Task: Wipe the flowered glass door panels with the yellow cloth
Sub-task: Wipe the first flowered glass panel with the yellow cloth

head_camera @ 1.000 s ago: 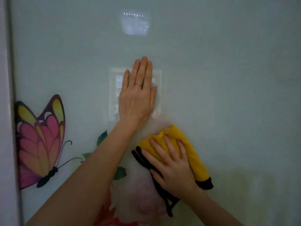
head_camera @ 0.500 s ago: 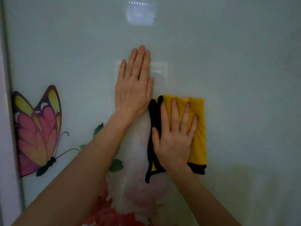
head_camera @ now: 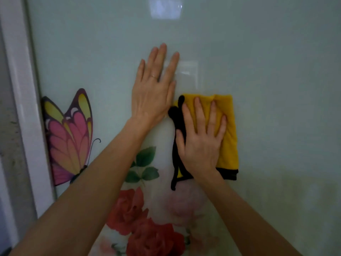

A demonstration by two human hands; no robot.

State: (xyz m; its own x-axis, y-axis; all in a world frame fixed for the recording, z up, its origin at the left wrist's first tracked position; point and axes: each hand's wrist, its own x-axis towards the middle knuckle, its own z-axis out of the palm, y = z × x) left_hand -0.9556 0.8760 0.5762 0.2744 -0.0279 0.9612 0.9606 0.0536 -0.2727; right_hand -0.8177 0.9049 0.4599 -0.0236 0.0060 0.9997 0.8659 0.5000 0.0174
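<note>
A pale green glass door panel [head_camera: 267,71] fills the view, printed with a pink and yellow butterfly [head_camera: 68,137] at the left and red roses [head_camera: 136,222] at the bottom. My left hand [head_camera: 155,89] lies flat on the glass with fingers straight, a ring on one finger. Just to its right, my right hand [head_camera: 201,143] presses the yellow cloth [head_camera: 228,130], which has a black edge, flat against the panel with straight fingers.
A white door frame [head_camera: 25,111] runs down the left edge of the panel, with a grey wall beyond it. A bright reflection [head_camera: 164,8] shows at the top of the glass.
My right hand slid the yellow cloth up and to the right, from below my left wrist to beside my left palm. The left hand stays flat on the glass.
</note>
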